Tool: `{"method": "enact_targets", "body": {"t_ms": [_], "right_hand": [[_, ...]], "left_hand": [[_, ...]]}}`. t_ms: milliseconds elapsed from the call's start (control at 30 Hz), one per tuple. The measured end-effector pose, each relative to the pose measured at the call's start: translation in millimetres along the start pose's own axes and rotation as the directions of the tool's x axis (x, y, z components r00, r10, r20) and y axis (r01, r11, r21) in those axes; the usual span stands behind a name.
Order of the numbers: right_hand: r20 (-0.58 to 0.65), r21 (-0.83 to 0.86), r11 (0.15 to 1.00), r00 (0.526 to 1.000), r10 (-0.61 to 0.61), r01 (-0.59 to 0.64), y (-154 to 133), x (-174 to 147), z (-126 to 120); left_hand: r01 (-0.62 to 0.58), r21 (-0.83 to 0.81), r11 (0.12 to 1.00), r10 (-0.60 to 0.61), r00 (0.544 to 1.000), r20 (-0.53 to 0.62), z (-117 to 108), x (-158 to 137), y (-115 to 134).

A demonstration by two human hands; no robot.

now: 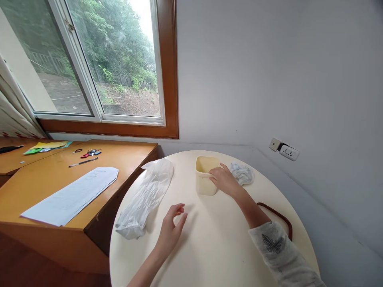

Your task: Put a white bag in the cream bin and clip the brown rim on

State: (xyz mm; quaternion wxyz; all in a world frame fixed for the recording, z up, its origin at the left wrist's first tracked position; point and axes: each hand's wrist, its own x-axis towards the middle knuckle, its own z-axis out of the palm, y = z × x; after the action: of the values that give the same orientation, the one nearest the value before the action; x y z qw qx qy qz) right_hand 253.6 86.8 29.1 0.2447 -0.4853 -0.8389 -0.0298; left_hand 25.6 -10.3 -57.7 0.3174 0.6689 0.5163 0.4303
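A cream plastic bin point(206, 185) stands upright on the round white table point(206, 243). My right hand point(224, 179) grips its near right rim, thumb and fingers over the edge. My left hand point(173, 229) hovers over the table in front of the bin, holding nothing, with thumb and fingers apart. To its left lies a long, crumpled white plastic bag point(146, 199). A crumpled whitish bag point(242, 173) with bluish marks sits just right of the bin. Partly behind my right forearm is a brown bent frame point(283, 217), its lower part hidden by the sleeve.
A wooden desk point(128, 153) adjoins the table on the left. It carries white paper sheets point(74, 195), a pen point(83, 162), keys point(92, 152) and coloured papers point(49, 146). A wall with a socket point(289, 152) rises at the right, and a window point(119, 59) is behind the desk.
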Motion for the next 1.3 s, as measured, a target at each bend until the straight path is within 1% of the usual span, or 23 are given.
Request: {"method": "enact_targets", "body": {"t_ms": [67, 167, 267, 333, 400, 500, 567, 633, 733, 833, 900, 967, 1067, 1167, 1233, 1300], "right_hand": [[-0.015, -0.018, 0.999, 0.999, -0.037, 0.037, -4, -7, 3], [-0.061, -0.037, 0.993, 0.992, -0.114, 0.112, -16, -29, 6], [-0.130, -0.082, 0.972, 0.964, -0.230, 0.221, -30, -56, 7], [-0.138, -0.128, 0.954, 0.947, -0.289, 0.272, -39, -72, 7], [-0.122, -0.164, 0.938, 0.937, -0.327, 0.306, -46, -83, 6], [-0.096, -0.188, 0.920, 0.925, -0.367, 0.345, -55, -91, 4], [-0.108, -0.182, 0.911, 0.914, -0.392, 0.369, -59, -94, 5], [-0.147, -0.156, 0.907, 0.899, -0.412, 0.390, -60, -97, 8], [-0.168, -0.110, 0.901, 0.886, -0.432, 0.419, -60, -104, 13], [-0.133, -0.073, 0.895, 0.885, -0.446, 0.440, -59, -111, 16], [-0.106, -0.050, 0.898, 0.892, -0.440, 0.438, -60, -115, 16], [-0.056, -0.022, 0.906, 0.905, -0.422, 0.422, -61, -118, 14], [0.044, 0.004, 0.921, 0.920, -0.390, 0.390, -60, -118, 11], [0.097, 0.021, 0.928, 0.923, -0.371, 0.371, -58, -116, 8], [0.125, 0.057, 0.934, 0.926, -0.358, 0.353, -57, -114, 4], [0.175, 0.126, 0.947, 0.934, -0.313, 0.294, -58, -111, -5]], "left_hand": [[-0.045, 0.005, 0.999, 0.045, 0.999, -0.009, -6, 6, -1], [-0.080, 0.040, 0.996, 0.079, 0.997, 0.024, -14, 16, 4], [-0.179, 0.096, 0.979, 0.175, 0.983, 0.056, -18, 25, 14], [-0.282, 0.158, 0.946, 0.274, 0.959, 0.071, -20, 29, 21], [-0.385, 0.217, 0.897, 0.369, 0.923, 0.112, -21, 31, 27], [-0.498, 0.242, 0.833, 0.463, 0.866, 0.191, -23, 34, 31], [-0.545, 0.237, 0.804, 0.502, 0.837, 0.218, -24, 35, 32], [-0.573, 0.232, 0.786, 0.532, 0.818, 0.220, -24, 35, 30], [-0.580, 0.238, 0.779, 0.532, 0.813, 0.237, -25, 34, 29], [-0.584, 0.270, 0.765, 0.499, 0.804, 0.325, -25, 31, 31], [-0.608, 0.296, 0.736, 0.499, 0.784, 0.370, -25, 30, 32], [-0.644, 0.315, 0.697, 0.523, 0.758, 0.390, -24, 30, 34], [-0.688, 0.326, 0.648, 0.565, 0.722, 0.400, -20, 31, 35], [-0.709, 0.323, 0.627, 0.602, 0.704, 0.376, -18, 33, 36], [-0.714, 0.323, 0.621, 0.615, 0.700, 0.362, -16, 34, 36], [-0.704, 0.320, 0.634, 0.613, 0.710, 0.348, -14, 35, 37]]}}
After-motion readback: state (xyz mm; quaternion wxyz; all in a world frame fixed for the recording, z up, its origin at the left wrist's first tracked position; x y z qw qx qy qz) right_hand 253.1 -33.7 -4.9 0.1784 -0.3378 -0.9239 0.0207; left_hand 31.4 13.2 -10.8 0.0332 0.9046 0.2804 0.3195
